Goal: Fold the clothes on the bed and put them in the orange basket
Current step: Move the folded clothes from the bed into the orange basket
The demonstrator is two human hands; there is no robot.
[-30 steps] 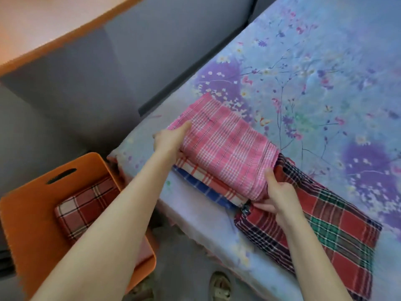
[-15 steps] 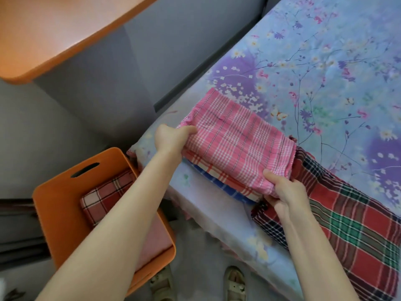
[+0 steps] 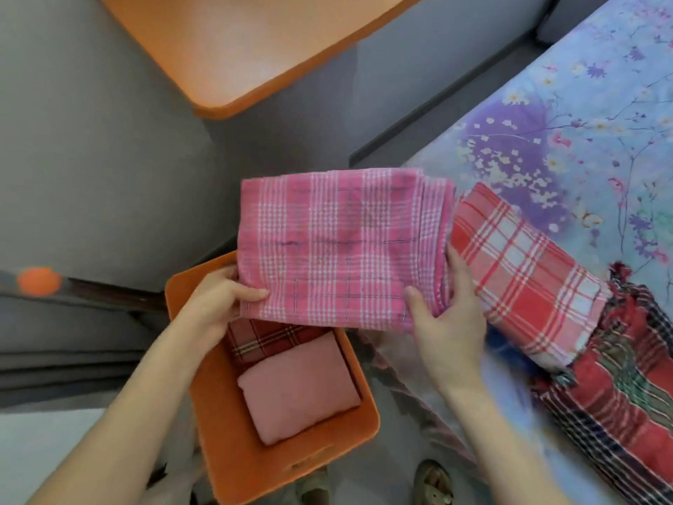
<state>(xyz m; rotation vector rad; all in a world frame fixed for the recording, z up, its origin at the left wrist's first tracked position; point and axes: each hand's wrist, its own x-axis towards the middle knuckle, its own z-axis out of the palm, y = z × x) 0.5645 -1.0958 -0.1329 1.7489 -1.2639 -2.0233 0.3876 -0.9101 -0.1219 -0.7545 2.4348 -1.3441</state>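
Cloth in pink checks (image 3: 338,246), folded flat, hangs in the air between both hands, over the far end of the orange basket (image 3: 276,472) and just left of the bed (image 3: 582,122). The left hand (image 3: 215,304) pinches its near left corner, thumb on top. The right hand (image 3: 448,322) grips its right edge, thumb on top and fingers curled round the fold. The basket stands on the floor beside the bed and holds a dark red checked cloth (image 3: 269,338) at its far end and a plain pink folded cloth (image 3: 298,388) nearer. On the bed a red and white checked cloth (image 3: 524,271) lies folded just right of the held one, with a dark plaid cloth (image 3: 626,388) near right of it. An orange bench (image 3: 247,41) shows far left
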